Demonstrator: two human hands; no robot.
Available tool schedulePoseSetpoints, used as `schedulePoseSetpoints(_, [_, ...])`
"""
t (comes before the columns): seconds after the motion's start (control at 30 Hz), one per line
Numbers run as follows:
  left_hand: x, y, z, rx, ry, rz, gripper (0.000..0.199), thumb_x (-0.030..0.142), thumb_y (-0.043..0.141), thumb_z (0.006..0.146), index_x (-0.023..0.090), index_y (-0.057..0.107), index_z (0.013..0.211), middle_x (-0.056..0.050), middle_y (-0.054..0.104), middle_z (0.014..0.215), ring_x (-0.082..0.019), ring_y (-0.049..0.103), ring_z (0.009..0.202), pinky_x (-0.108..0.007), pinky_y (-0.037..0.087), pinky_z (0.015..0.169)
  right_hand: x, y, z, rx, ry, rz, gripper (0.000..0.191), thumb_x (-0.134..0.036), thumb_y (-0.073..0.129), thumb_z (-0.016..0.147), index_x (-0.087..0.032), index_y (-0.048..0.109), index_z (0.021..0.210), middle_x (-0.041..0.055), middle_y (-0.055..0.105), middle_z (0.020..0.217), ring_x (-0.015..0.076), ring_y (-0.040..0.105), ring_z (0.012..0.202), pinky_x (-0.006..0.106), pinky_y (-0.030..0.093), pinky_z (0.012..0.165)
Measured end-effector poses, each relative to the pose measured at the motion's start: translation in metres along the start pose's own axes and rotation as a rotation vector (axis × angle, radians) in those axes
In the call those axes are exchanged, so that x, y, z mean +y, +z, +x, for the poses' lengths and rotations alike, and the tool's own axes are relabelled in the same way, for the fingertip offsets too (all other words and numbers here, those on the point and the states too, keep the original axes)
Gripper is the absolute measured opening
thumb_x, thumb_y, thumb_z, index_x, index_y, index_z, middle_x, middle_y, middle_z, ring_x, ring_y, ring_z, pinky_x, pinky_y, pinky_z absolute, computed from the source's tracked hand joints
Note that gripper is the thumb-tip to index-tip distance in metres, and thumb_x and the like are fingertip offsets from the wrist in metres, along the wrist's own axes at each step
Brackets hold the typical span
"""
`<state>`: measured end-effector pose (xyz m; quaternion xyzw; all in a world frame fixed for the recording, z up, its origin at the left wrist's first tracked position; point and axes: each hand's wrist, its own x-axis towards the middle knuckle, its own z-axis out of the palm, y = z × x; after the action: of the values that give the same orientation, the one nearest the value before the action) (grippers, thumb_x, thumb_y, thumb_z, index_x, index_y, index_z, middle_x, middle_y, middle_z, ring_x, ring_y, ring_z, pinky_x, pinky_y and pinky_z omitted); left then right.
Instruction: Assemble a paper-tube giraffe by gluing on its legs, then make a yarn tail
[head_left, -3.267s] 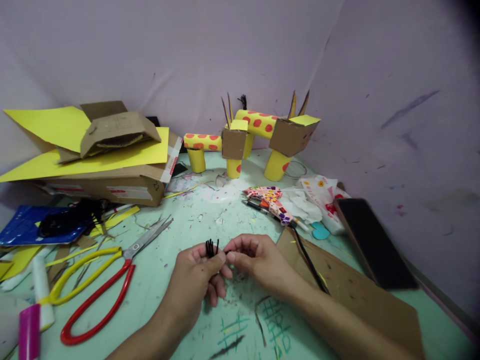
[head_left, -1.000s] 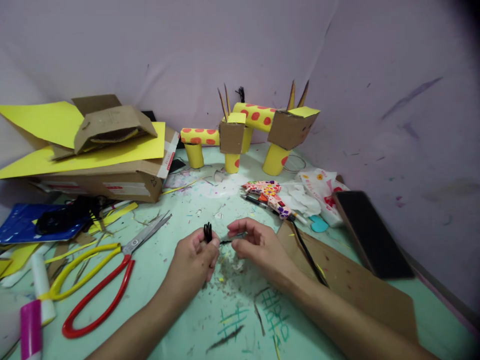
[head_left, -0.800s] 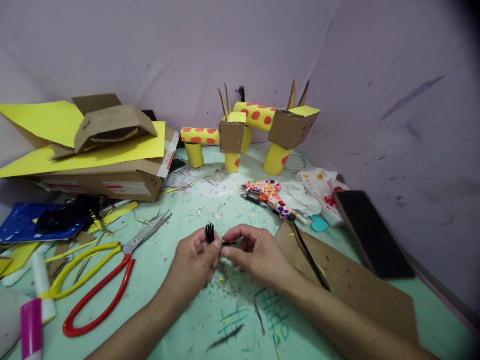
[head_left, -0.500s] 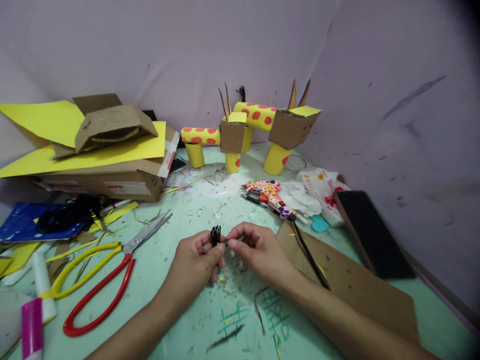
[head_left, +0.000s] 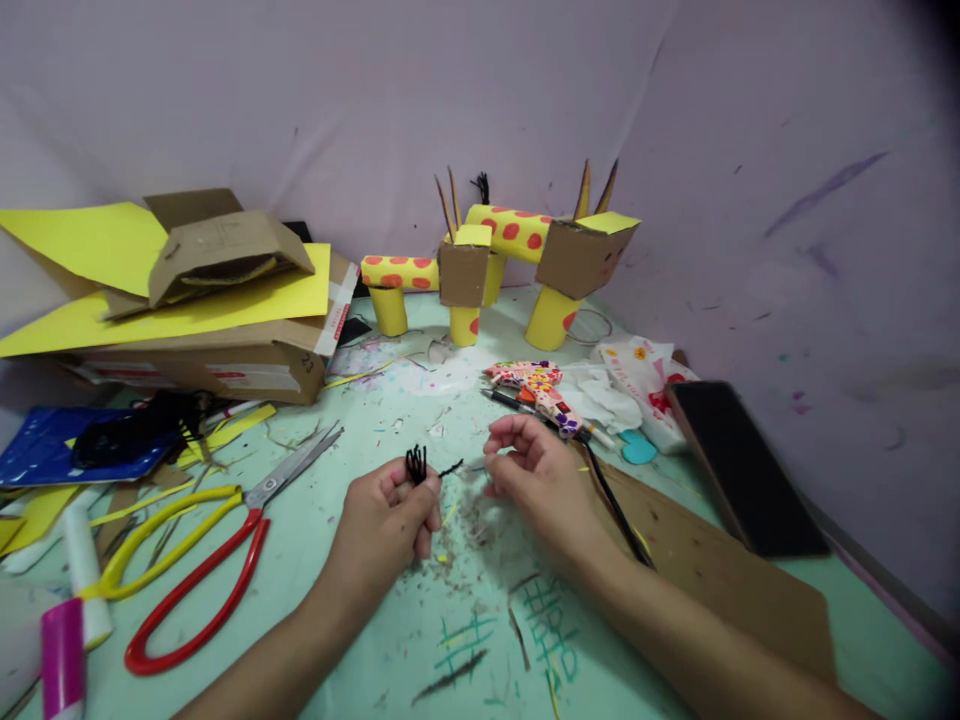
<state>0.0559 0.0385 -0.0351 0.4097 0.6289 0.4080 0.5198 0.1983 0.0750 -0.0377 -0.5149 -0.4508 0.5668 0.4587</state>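
Observation:
A small looped bundle of black yarn (head_left: 416,465) is pinched between the thumb and fingers of my left hand (head_left: 394,515). Its loops stand up above the fingers, and a short twisted end sticks out to the right. My right hand (head_left: 529,475) is a little way to the right of that end, not touching it, with its fingers loosely curled and the thumb apart from the index finger. I see nothing clearly held there. To the left lie scissors (head_left: 259,500) with one yellow and one red handle, blades apart.
Two spotted yellow cardboard animals (head_left: 551,255) stand at the back. A floral glue gun (head_left: 536,380) with a black cord lies before a crumpled bag. A phone (head_left: 742,465) and cardboard (head_left: 720,580) are at right; a box (head_left: 247,365) and black yarn (head_left: 120,435) at left.
My right hand has come away from the black yarn and moved to the right and slightly up. My left hand has shifted slightly left, still pinching the bundle.

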Motion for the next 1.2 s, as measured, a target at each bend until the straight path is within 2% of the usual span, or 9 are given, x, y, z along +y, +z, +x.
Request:
schedulePoseSetpoints(0.17, [-0.001,0.002,-0.002,-0.007,0.041,-0.008,0.019,0.034,0.059,0.069,0.015,0.054,0.071,0.005,0.054,0.046,-0.005,0.043,0.032,-0.014,0.030,0.032,0.000,0.005,-0.005,-0.221,0.195,0.089,0.045,-0.024,0.067,0.057,-0.020,0.044,0.095,-0.0063,0.056,0.069,0.0061,0.045,0.041,0.022,0.041,0.038])
schedulePoseSetpoints(0.23, [-0.002,0.003,-0.003,-0.022,0.060,0.000,0.018,0.032,0.060,0.068,0.015,0.054,0.070,0.005,0.054,0.045,-0.005,0.043,0.033,-0.015,0.032,0.034,0.003,0.007,-0.006,-0.257,0.232,0.109,0.049,-0.024,0.069,0.055,-0.019,0.043,0.096,-0.0074,0.056,0.066,0.0060,0.046,0.041,0.021,0.041,0.038])
schedulePoseSetpoints(0.33, [-0.002,0.006,-0.005,-0.030,0.054,-0.003,0.017,0.030,0.062,0.066,0.015,0.054,0.068,0.005,0.053,0.044,-0.005,0.042,0.034,-0.016,0.034,0.035,0.006,0.008,-0.006,-0.249,0.234,0.125,0.050,-0.021,0.070,0.052,-0.019,0.044,0.095,-0.0078,0.056,0.064,0.0068,0.048,0.045,0.020,0.042,0.039])
schedulePoseSetpoints(0.53, [-0.001,0.005,-0.005,-0.043,0.023,-0.007,0.013,0.026,0.061,0.066,0.015,0.053,0.069,0.005,0.054,0.045,-0.006,0.043,0.035,-0.016,0.034,0.036,0.006,0.008,-0.005,-0.254,0.233,0.159,0.044,-0.014,0.062,0.052,-0.020,0.041,0.090,-0.0113,0.056,0.056,0.0049,0.043,0.037,0.019,0.038,0.037])
schedulePoseSetpoints(0.8, [0.001,0.002,-0.007,-0.086,0.035,0.010,0.012,0.026,0.059,0.068,0.015,0.055,0.071,0.004,0.057,0.052,-0.005,0.046,0.037,-0.015,0.031,0.035,0.010,0.008,-0.004,-0.272,0.218,0.149,0.041,-0.013,0.058,0.051,-0.022,0.039,0.086,-0.0119,0.055,0.056,0.0054,0.044,0.037,0.018,0.037,0.037])
schedulePoseSetpoints(1.03, [0.003,0.002,-0.006,-0.070,0.039,0.038,0.011,0.024,0.059,0.067,0.014,0.054,0.065,0.004,0.055,0.050,-0.006,0.049,0.038,-0.016,0.032,0.036,0.008,0.009,-0.006,-0.248,0.113,-0.001,0.037,-0.015,0.058,0.054,-0.022,0.040,0.086,-0.0103,0.058,0.058,0.0046,0.044,0.037,0.017,0.031,0.039])
schedulePoseSetpoints(1.2, [0.003,0.004,-0.005,-0.055,0.024,0.082,0.010,0.022,0.055,0.068,0.014,0.053,0.063,0.004,0.056,0.048,-0.006,0.048,0.037,-0.015,0.030,0.035,0.010,0.009,-0.006,-0.253,0.097,-0.028,0.036,-0.015,0.057,0.055,-0.022,0.040,0.086,-0.0096,0.057,0.061,0.0046,0.044,0.038,0.017,0.031,0.039])
